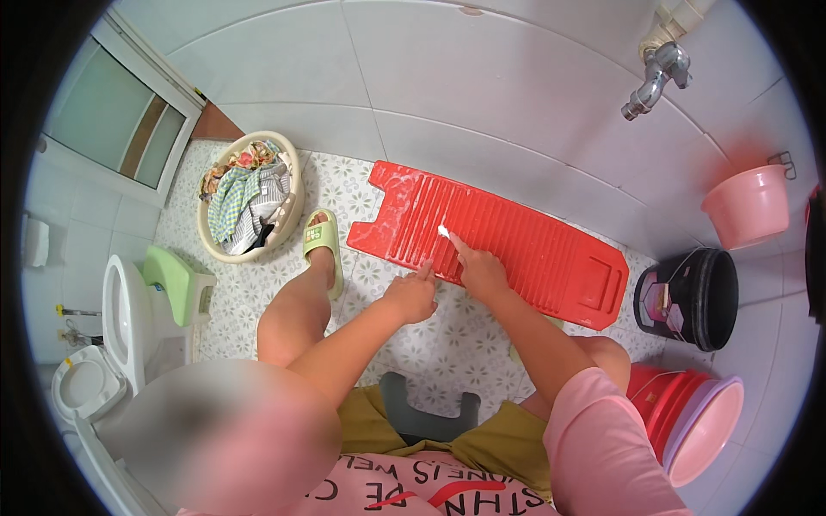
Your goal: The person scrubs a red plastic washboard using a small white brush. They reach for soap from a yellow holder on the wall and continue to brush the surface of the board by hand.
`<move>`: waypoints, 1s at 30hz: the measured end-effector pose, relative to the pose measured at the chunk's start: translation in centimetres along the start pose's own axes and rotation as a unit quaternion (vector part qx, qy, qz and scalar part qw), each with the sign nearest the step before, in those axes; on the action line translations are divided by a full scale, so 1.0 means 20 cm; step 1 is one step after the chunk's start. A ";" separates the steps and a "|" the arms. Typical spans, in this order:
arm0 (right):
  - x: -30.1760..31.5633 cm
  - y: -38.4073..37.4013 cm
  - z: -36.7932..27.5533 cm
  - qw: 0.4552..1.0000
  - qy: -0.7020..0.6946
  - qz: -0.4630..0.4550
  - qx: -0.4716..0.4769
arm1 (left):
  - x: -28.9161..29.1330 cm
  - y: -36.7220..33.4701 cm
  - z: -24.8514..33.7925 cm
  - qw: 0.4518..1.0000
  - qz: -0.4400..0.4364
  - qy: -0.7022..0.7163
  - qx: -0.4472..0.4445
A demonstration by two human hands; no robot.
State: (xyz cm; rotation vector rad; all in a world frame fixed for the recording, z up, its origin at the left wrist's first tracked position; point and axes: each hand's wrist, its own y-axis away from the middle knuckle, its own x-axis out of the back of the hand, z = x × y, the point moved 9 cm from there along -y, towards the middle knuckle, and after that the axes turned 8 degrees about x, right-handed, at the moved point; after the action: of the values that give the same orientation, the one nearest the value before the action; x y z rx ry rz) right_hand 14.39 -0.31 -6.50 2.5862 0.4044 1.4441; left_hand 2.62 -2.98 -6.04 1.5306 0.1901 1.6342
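Observation:
A red washboard with raised ridges lies slantwise across the floor in front of me; its left end looks wet. My right hand is over its near half, index finger stretched out to a small white lump on the ridges. Whether the lump is foam or a bit of cloth, I cannot tell. My left hand is at the board's near edge, its index finger extended toward it and nothing visible in its grasp. The undersides of both hands are hidden.
A cream basin of clothes stands left, near a green stool and white toilet. To the right are a black bucket, red and purple tubs and a hanging pink bucket. A metal tap juts from the wall.

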 end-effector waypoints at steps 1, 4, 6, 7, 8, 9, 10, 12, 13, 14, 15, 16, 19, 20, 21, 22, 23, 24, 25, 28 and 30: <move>0.01 -0.01 0.03 1.000 0.002 0.017 -0.003 | 0.00 0.00 0.01 1.000 -0.001 0.004 -0.002; 0.02 -0.02 0.01 1.000 0.003 0.022 0.001 | -0.02 0.00 -0.02 1.000 -0.009 0.022 0.004; 0.00 0.03 -0.03 1.000 -0.006 -0.005 -0.001 | -0.02 0.00 -0.02 1.000 -0.012 0.023 0.004; -0.03 0.05 -0.05 0.999 -0.014 -0.031 -0.002 | -0.02 0.00 -0.02 1.000 -0.013 0.024 0.004; -0.04 0.07 -0.05 0.999 -0.012 -0.031 -0.003 | -0.02 0.00 -0.02 1.000 -0.013 0.024 0.002; -0.06 0.08 -0.05 0.999 -0.004 -0.040 0.002 | -0.01 0.00 -0.02 1.000 -0.001 0.014 -0.004; -0.07 0.08 -0.05 0.999 0.005 -0.049 0.007 | -0.01 -0.01 -0.01 1.000 0.011 0.003 -0.010; -0.06 0.08 -0.04 0.999 0.005 -0.037 0.013 | 0.00 0.00 0.00 1.000 0.012 0.005 -0.010; -0.05 0.08 -0.04 1.000 0.004 -0.025 0.018 | 0.01 0.00 0.00 1.000 0.013 0.006 -0.010; -0.04 0.07 -0.04 1.000 0.004 -0.025 0.019 | 0.01 0.00 0.00 1.000 0.013 0.006 -0.009; -0.02 0.06 -0.04 1.000 0.001 -0.004 0.021 | 0.01 0.00 0.00 1.000 0.009 0.009 -0.006; 0.00 0.05 -0.05 1.000 -0.002 0.017 0.023 | 0.00 0.00 0.00 1.000 0.005 0.013 -0.003; -0.01 0.05 -0.03 1.000 -0.013 -0.009 0.010 | 0.01 0.02 0.00 1.000 -0.004 0.009 0.000; -0.02 0.06 -0.04 1.000 -0.014 -0.010 0.012 | 0.01 0.02 0.00 1.000 -0.005 0.010 0.003; -0.05 0.09 -0.06 0.999 -0.009 -0.029 0.010 | 0.00 0.02 0.00 1.000 -0.012 0.011 -0.001; -0.07 0.11 -0.07 0.999 -0.005 -0.047 0.007 | -0.01 0.02 0.00 1.000 -0.019 0.011 -0.004; -0.07 0.11 -0.08 0.999 -0.004 -0.048 0.008 | -0.01 0.02 -0.01 1.000 -0.018 0.013 -0.004; -0.08 0.12 -0.09 0.999 -0.004 -0.051 0.010 | -0.02 0.01 -0.01 1.000 -0.024 0.007 -0.004; -0.08 0.12 -0.09 0.998 -0.004 -0.054 0.012 | -0.02 0.01 -0.02 1.000 -0.029 0.002 -0.004; -0.06 0.08 -0.04 1.000 -0.007 -0.025 0.004 | -0.01 0.01 0.01 1.000 -0.024 0.007 -0.002; -0.04 0.04 -0.03 1.000 -0.020 -0.013 -0.002 | -0.03 0.00 0.00 1.000 -0.022 0.008 -0.004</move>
State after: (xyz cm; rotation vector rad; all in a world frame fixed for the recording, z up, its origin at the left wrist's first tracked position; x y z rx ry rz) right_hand 13.65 -1.35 -6.65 2.5922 0.4280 1.3820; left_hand 2.49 -3.37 -6.38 1.4976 0.2257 1.6116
